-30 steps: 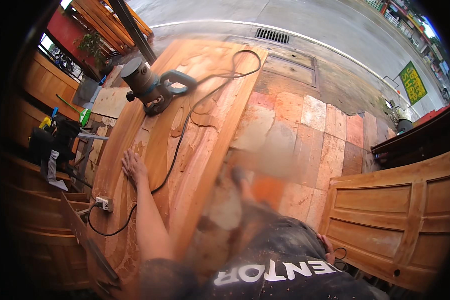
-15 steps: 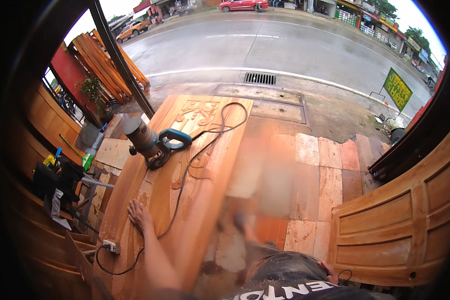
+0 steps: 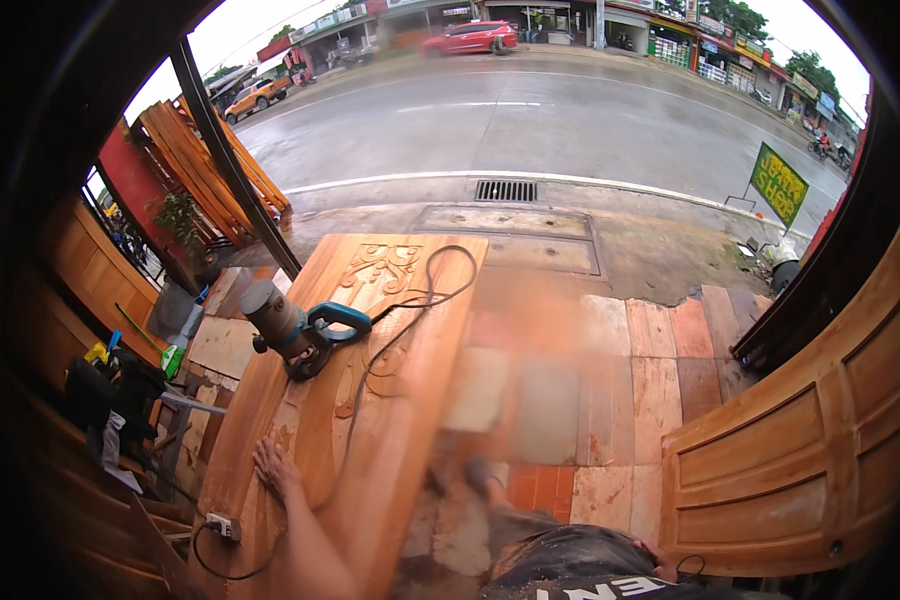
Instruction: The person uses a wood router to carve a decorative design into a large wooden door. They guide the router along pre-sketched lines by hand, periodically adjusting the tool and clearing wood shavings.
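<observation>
My left hand (image 3: pixel 275 468) lies open on a long carved wooden panel (image 3: pixel 410 395), fingers spread on the wood near its left edge. Beyond the fingertips stands a router (image 3: pixel 285 330), a grey-and-blue power tool with a loop handle; nobody is holding it. Its black cord (image 3: pixel 354 412) loops over the panel and runs back toward my left forearm. Scrollwork (image 3: pixel 382 265) is carved at the panel's far end. My right hand (image 3: pixel 658 562) is at my right side against my dark shirt, its fingers mostly hidden.
A white socket outlet (image 3: pixel 223 525) with a plug sits at the panel's near left. A paneled door (image 3: pixel 790 460) leans at right. Dark bags (image 3: pixel 120 395) and tools crowd the left. Tiled floor (image 3: pixel 655 385) leads to a drain grate (image 3: pixel 507 190) and the road.
The view has tilted up, so the panel, router and floor appear lower and more of the street shows. My left hand stays flat on the panel; the router stands where it was.
</observation>
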A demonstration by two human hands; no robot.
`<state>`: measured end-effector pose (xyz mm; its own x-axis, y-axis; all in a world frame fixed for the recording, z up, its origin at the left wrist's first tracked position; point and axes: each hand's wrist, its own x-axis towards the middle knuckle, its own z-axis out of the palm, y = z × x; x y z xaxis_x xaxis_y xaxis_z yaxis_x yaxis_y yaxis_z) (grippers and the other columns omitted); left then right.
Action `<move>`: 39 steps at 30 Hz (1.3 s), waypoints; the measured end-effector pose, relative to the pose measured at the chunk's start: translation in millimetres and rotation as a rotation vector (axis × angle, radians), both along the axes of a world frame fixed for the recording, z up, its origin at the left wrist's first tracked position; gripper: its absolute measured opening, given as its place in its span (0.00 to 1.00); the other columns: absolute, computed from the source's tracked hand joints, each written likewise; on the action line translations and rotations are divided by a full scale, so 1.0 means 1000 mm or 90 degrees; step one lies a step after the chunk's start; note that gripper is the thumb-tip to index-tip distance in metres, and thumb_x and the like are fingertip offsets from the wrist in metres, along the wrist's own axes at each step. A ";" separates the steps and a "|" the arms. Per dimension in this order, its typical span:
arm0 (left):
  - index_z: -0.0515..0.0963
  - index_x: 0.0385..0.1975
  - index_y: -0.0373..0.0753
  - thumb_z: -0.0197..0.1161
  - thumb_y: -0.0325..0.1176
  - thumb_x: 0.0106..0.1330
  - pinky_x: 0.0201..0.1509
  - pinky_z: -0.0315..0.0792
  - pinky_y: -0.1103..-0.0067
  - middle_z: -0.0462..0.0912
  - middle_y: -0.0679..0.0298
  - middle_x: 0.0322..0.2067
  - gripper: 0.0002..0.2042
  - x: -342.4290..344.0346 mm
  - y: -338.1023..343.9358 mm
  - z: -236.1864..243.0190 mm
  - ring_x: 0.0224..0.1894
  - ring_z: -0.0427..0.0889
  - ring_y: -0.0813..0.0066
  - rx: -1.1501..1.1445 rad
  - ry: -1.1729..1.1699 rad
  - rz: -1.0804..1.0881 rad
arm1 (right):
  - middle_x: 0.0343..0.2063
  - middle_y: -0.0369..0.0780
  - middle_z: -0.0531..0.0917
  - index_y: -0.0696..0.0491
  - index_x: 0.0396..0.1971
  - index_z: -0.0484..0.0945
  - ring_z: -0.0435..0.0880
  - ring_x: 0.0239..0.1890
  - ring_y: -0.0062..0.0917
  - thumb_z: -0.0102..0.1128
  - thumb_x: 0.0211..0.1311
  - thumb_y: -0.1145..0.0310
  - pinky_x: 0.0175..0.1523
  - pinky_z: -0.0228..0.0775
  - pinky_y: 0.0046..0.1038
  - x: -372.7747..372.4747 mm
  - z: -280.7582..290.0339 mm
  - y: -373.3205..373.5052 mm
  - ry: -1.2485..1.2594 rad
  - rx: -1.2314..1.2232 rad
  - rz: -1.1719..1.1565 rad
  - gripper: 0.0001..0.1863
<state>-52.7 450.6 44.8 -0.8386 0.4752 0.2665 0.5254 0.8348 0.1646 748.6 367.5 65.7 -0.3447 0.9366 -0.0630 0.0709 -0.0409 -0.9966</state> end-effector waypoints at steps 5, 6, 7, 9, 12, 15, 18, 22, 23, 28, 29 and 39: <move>0.65 0.74 0.44 0.42 0.46 0.80 0.79 0.49 0.54 0.61 0.61 0.76 0.26 0.008 0.009 0.002 0.78 0.57 0.52 -0.001 -0.013 0.004 | 0.70 0.50 0.70 0.61 0.72 0.64 0.66 0.74 0.37 0.44 0.77 0.41 0.78 0.51 0.37 0.011 -0.007 0.003 -0.001 -0.001 0.011 0.40; 0.65 0.74 0.44 0.42 0.46 0.80 0.79 0.50 0.55 0.61 0.61 0.76 0.26 0.004 0.008 0.005 0.78 0.57 0.52 0.002 -0.006 -0.002 | 0.70 0.50 0.71 0.61 0.72 0.64 0.66 0.74 0.37 0.44 0.77 0.41 0.78 0.51 0.37 0.010 -0.009 0.008 0.002 -0.003 0.018 0.40; 0.66 0.73 0.43 0.42 0.46 0.80 0.78 0.50 0.55 0.61 0.61 0.76 0.26 0.003 0.004 0.007 0.78 0.57 0.52 0.006 0.000 -0.010 | 0.70 0.50 0.71 0.61 0.72 0.64 0.66 0.74 0.37 0.44 0.77 0.41 0.78 0.51 0.37 0.009 -0.010 0.009 0.005 -0.007 0.022 0.40; 0.66 0.73 0.44 0.42 0.46 0.80 0.78 0.50 0.54 0.62 0.61 0.76 0.26 -0.002 -0.001 0.008 0.78 0.57 0.52 0.011 0.007 -0.004 | 0.70 0.49 0.71 0.60 0.72 0.64 0.66 0.74 0.37 0.44 0.77 0.41 0.78 0.51 0.37 0.008 -0.011 0.011 0.009 -0.014 0.026 0.39; 0.66 0.73 0.44 0.42 0.46 0.80 0.78 0.49 0.54 0.62 0.60 0.76 0.26 0.001 0.004 0.004 0.78 0.57 0.52 0.026 0.003 -0.007 | 0.70 0.49 0.71 0.60 0.72 0.64 0.66 0.74 0.37 0.44 0.77 0.42 0.78 0.51 0.37 0.010 -0.011 0.014 0.005 -0.011 0.027 0.39; 0.66 0.73 0.45 0.42 0.47 0.81 0.78 0.49 0.54 0.62 0.61 0.76 0.26 0.004 0.007 0.001 0.78 0.56 0.52 0.022 -0.003 -0.006 | 0.70 0.49 0.71 0.60 0.72 0.64 0.66 0.74 0.37 0.44 0.77 0.42 0.78 0.51 0.37 0.009 -0.005 0.013 -0.002 -0.011 0.017 0.39; 0.66 0.74 0.46 0.41 0.47 0.81 0.78 0.49 0.53 0.62 0.62 0.76 0.26 0.000 0.005 -0.001 0.78 0.56 0.53 0.006 -0.005 0.000 | 0.70 0.49 0.71 0.60 0.72 0.64 0.66 0.74 0.37 0.44 0.77 0.42 0.78 0.51 0.37 0.009 0.001 0.009 -0.007 -0.002 0.009 0.38; 0.65 0.74 0.47 0.40 0.49 0.81 0.78 0.50 0.52 0.62 0.62 0.76 0.27 -0.012 0.000 -0.007 0.78 0.56 0.52 -0.006 0.010 0.005 | 0.70 0.49 0.71 0.60 0.72 0.64 0.66 0.74 0.37 0.44 0.78 0.43 0.78 0.51 0.37 0.005 0.014 0.005 -0.012 -0.003 -0.008 0.38; 0.65 0.74 0.47 0.40 0.49 0.81 0.78 0.50 0.52 0.62 0.62 0.76 0.27 -0.013 0.002 -0.008 0.78 0.56 0.52 -0.004 0.010 -0.006 | 0.70 0.49 0.71 0.60 0.72 0.64 0.66 0.74 0.37 0.44 0.78 0.43 0.78 0.51 0.37 0.005 0.016 0.002 -0.015 -0.002 -0.013 0.38; 0.66 0.74 0.48 0.39 0.51 0.81 0.77 0.51 0.51 0.63 0.63 0.76 0.27 -0.013 0.007 -0.015 0.78 0.57 0.51 -0.022 0.001 0.009 | 0.70 0.49 0.71 0.59 0.72 0.64 0.66 0.74 0.37 0.44 0.78 0.44 0.78 0.51 0.37 0.011 0.023 -0.009 -0.022 -0.008 -0.044 0.37; 0.66 0.74 0.48 0.39 0.51 0.81 0.77 0.51 0.51 0.63 0.63 0.76 0.27 -0.014 0.006 -0.015 0.78 0.57 0.51 -0.021 0.001 0.004 | 0.70 0.48 0.71 0.59 0.72 0.64 0.66 0.74 0.37 0.44 0.78 0.44 0.78 0.51 0.37 0.011 0.024 -0.010 -0.020 -0.010 -0.046 0.37; 0.65 0.75 0.49 0.39 0.52 0.82 0.77 0.53 0.51 0.62 0.64 0.76 0.27 -0.013 0.005 -0.009 0.78 0.57 0.51 -0.052 0.008 0.014 | 0.69 0.48 0.71 0.59 0.72 0.64 0.66 0.74 0.37 0.44 0.78 0.45 0.78 0.51 0.37 0.009 0.027 -0.014 -0.021 -0.017 -0.058 0.36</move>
<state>-66.2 455.3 35.6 -0.8456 0.4778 0.2382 0.5088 0.8564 0.0884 757.1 353.3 92.7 -0.2553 0.9619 -0.0982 0.0992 -0.0749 -0.9922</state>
